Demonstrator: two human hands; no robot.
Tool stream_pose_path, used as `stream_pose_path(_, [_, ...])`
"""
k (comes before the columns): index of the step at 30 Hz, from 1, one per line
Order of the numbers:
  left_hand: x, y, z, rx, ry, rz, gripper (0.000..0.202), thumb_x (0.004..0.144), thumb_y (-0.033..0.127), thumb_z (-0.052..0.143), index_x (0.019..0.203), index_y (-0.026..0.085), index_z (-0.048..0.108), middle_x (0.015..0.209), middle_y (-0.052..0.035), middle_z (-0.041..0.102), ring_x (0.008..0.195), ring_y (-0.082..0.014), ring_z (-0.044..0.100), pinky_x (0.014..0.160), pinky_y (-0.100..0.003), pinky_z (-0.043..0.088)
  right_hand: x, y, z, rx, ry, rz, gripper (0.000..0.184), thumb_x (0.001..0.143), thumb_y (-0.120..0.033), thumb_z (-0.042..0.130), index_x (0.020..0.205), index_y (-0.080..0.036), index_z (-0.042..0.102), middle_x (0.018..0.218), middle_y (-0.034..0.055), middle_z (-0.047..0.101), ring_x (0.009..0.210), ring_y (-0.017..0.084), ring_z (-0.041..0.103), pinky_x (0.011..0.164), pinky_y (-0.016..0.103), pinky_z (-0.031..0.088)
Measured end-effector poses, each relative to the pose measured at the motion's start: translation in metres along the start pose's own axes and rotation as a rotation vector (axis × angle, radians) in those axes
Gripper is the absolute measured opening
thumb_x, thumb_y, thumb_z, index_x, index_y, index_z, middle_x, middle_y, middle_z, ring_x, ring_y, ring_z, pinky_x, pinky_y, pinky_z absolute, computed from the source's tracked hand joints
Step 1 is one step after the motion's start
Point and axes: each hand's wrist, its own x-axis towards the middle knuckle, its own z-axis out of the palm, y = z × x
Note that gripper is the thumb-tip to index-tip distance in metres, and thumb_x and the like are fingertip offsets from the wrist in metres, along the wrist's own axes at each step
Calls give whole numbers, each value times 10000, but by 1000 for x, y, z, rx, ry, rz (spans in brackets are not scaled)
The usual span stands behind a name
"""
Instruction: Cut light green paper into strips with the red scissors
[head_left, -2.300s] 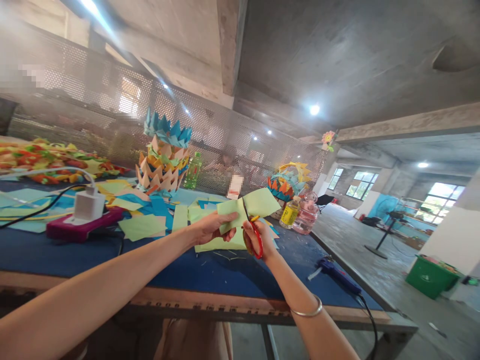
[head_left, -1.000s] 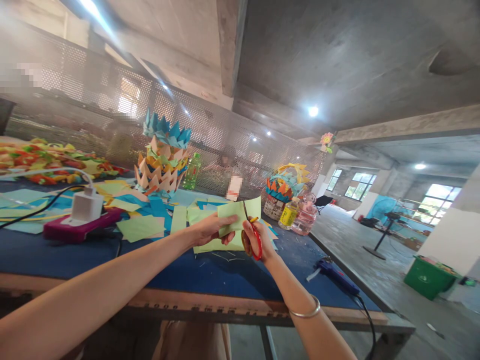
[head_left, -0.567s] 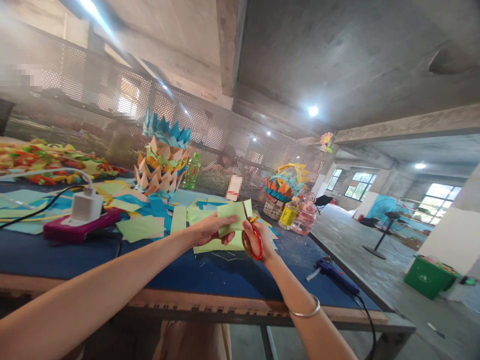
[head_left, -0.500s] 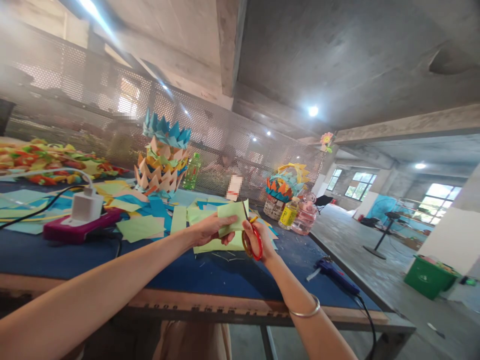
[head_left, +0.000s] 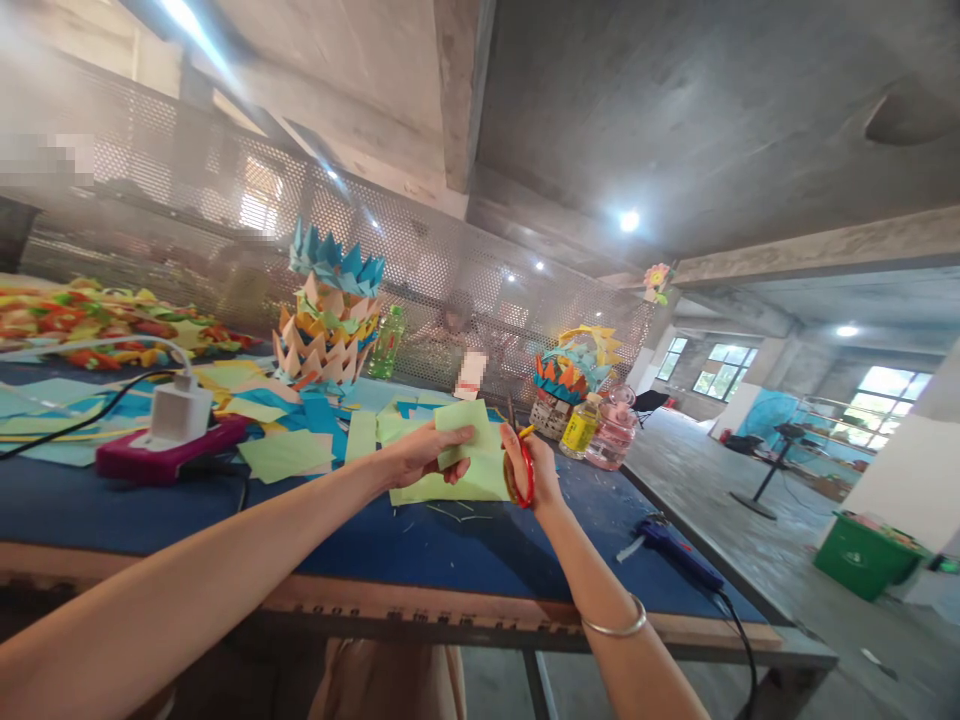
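My left hand [head_left: 429,456] pinches a small piece of light green paper [head_left: 463,415] between thumb and fingers, holding it up over the table. My right hand [head_left: 541,468] is closed round the red handles of a pair of scissors [head_left: 528,478]. The dark blades point up and away, just to the right of the paper and apart from it. Beneath both hands lie larger light green sheets [head_left: 420,488] on the blue tabletop [head_left: 450,550].
A purple power strip [head_left: 124,455] with a white charger stands at left among scattered coloured papers. Folded-paper baskets [head_left: 322,340] rise behind. Yellow [head_left: 579,428] and pink bottles [head_left: 611,440] stand at right. A blue glue gun [head_left: 679,553] lies near the right edge, its cord hanging down.
My right hand has moved slightly right with the scissors, and the blades have come away from the paper's edge. My left hand still holds the paper in nearly the same place.
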Motion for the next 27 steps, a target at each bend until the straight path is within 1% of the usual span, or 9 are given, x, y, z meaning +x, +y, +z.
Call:
stream_pose_path(4, [2,3,-5,-35,70,6,278,763,418,617,725,158,527,458,1,572,384,-106,472,426,-229,359,10,7,-21,-419,15,156,375,817,-524,469,777,-171,589,676,82,621,684,228,595,577,292,394])
stream_pose_path(7, [2,7,-7,-34,97,16,294,746,432,633,709,161,523,446,2,570,379,-106,470,430,-233,365,13,22,-32,-705,-59,340,312,797,-396,529,999,-169,598,869,141,651,824,276,630,621,316,415])
stream_pose_path(11, [0,11,-7,-26,113,24,326,730,449,640,651,162,510,441,-6,565,380,-107,480,431,-237,362,12,37,-42,-849,-205,432,244,776,-277,548,966,-153,636,990,180,645,905,303,628,669,341,436])
stream_pose_path(14, [-1,12,-7,-16,128,9,326,722,455,645,664,158,523,450,-9,570,388,-109,488,441,-243,367,10,34,-43,-873,-129,382,229,813,-253,509,952,-135,648,1012,202,634,949,301,605,707,348,430])
stream_pose_path(16, [0,10,-6,3,134,0,333,706,465,657,682,160,527,446,-5,569,381,-108,483,445,-247,373,10,27,-37,-772,-7,245,238,852,-286,466,937,-156,647,984,170,644,937,269,598,720,325,418])
stream_pose_path(18, [1,5,-7,25,132,-1,354,684,484,669,690,162,525,444,-2,570,380,-110,485,448,-250,379,10,18,-24,-489,32,84,311,885,-380,409,869,-180,647,895,116,661,850,224,605,706,294,412])
stream_pose_path(22, [5,-6,-10,97,119,-7,420,654,541,669,739,143,564,440,-8,573,381,-113,495,443,-248,384,10,9,12,144,-190,-34,492,853,-574,357,695,-174,597,645,34,602,627,162,551,580,247,385])
stream_pose_path(24, [7,-10,-11,131,116,-12,459,639,564,669,775,135,584,428,-5,568,374,-114,495,438,-247,387,11,9,27,204,-253,-49,464,799,-593,453,616,-175,537,551,-7,519,546,134,476,521,233,333])
stream_pose_path(27, [7,-9,-13,152,126,-24,494,629,582,667,814,130,595,465,-10,594,376,-117,514,439,-246,395,14,12,36,165,-222,-65,443,749,-565,540,545,-177,476,496,-35,434,500,108,380,491,233,271])
